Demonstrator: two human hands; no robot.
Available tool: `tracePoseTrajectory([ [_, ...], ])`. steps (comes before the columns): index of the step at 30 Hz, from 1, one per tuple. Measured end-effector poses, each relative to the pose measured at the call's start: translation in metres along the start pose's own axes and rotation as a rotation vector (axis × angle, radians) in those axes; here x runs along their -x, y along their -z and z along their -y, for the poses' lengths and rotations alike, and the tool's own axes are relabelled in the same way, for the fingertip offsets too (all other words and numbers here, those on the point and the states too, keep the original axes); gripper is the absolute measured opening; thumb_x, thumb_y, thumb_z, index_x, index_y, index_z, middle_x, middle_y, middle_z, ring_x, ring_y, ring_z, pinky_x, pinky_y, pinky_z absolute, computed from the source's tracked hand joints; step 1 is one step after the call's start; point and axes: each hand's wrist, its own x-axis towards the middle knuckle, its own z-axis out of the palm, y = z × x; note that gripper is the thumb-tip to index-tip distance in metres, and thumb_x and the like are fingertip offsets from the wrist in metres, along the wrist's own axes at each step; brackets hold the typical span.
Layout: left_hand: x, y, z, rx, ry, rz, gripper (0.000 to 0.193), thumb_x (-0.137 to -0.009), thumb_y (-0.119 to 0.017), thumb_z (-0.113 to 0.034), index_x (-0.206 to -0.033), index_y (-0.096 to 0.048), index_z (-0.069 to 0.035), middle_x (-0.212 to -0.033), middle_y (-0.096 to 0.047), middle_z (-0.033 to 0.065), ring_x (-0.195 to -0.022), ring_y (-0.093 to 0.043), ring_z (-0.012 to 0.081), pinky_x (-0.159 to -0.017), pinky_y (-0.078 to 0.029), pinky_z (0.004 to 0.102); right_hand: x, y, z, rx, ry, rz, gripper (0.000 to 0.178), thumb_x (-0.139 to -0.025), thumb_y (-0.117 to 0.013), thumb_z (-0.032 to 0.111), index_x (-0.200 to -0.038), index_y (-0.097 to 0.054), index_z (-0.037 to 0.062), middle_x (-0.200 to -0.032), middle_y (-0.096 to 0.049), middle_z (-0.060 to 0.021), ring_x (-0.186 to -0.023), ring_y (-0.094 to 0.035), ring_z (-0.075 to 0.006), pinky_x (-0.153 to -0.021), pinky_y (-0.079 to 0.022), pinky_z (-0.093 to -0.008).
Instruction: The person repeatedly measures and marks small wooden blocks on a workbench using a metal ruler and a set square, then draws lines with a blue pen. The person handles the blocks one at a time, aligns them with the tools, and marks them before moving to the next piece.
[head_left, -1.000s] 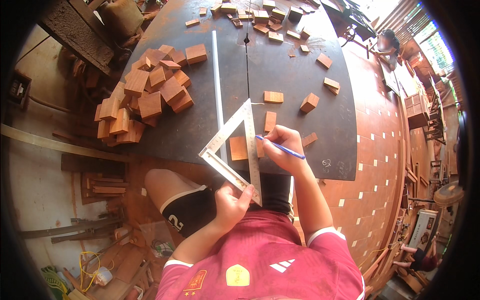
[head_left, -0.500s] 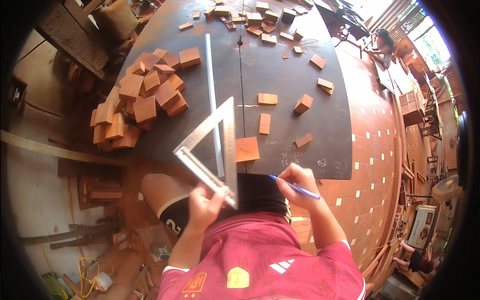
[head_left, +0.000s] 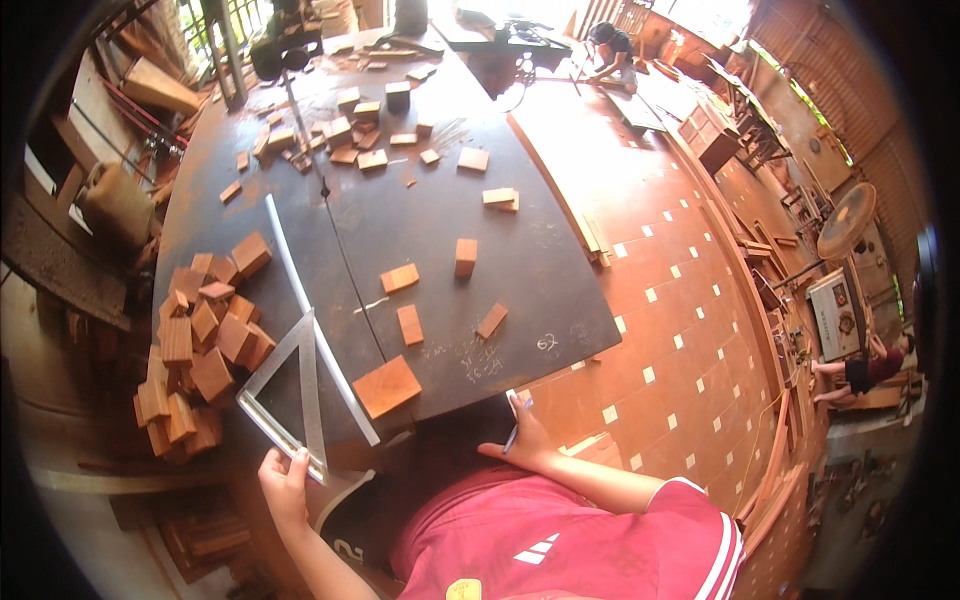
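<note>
My left hand pinches the lower corner of a metal triangle square, which is held out over the near left of the dark table. A long pale strip lies on the table and runs just to the right of the square. Beyond the strip's near end rests a wide wooden block at the table edge. My right hand is closed around a blue pen by the front edge, over my lap, its thumb stretched out to the left.
A heap of wooden blocks stands on the table's left side. Several single blocks lie around the middle, more offcuts at the far end. Someone crouches beyond the table; another person is at the far right.
The view has swung to the right and farther out. The square, still in my left hand, now sits beside the block heap. My right hand has turned, so the pen stands more upright.
</note>
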Motion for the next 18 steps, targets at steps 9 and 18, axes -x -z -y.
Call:
tracePoseTrajectory([
  [9, 0.017, -0.022, -0.009, -0.518, -0.275, -0.501, 0.047, -0.096, -0.073, -0.013, -0.134, -0.054, 0.006, -0.085, -0.072, 0.0141, -0.070, -0.071, 0.0178, -0.061, -0.056, 0.0309, -0.039, -0.012, 0.018, 0.172, -0.122, 0.092, 0.132, -0.066, -0.085, 0.072, -0.158, -0.023, -0.0003, -0.166, -0.020, -0.0299, -0.156, -0.014, -0.0465, -0.118, -0.027, -0.0663],
  [18, 0.069, 0.015, 0.114, -1.014, -0.486, -0.638, 0.081, -0.091, -0.069, -0.059, -0.154, -0.041, -0.019, -0.158, -0.042, 0.0171, -0.141, -0.046, 0.0440, -0.114, -0.039, 0.0594, -0.040, -0.014, 0.018, 0.047, 0.194, -0.091, 0.083, -0.083, -0.081, 0.049, -0.145, -0.049, 0.0039, -0.153, -0.040, -0.0276, -0.145, -0.031, -0.0499, -0.114, -0.034, -0.0597],
])
